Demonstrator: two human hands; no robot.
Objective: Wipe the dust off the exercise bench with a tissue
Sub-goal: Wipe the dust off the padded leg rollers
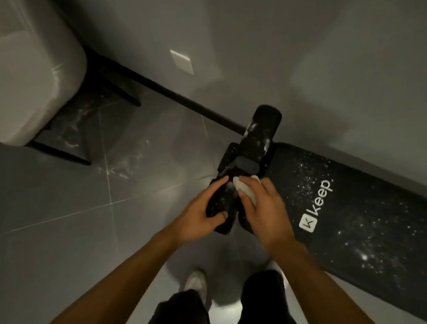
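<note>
Grey glossy floor tiles [56, 201] meet a plain grey wall [299, 38] bearing a white switch plate [182, 61], with a pale seat [19, 75] on black legs at upper left. Along the wall lies the black, dust-speckled exercise bench [353, 214]. At its end the left hand [199, 214] grips a black foam pad [219, 200], and the right hand [265, 209] clasps a white tissue [244, 188] against the frame.

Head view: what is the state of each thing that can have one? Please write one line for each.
exercise bench: beside the wall, pad speckled with white dust.
lower foam roller: dusty, gripped by the left hand.
upper foam roller: white smears, untouched.
tissue: crumpled, pressed to the bench under the right hand.
</note>
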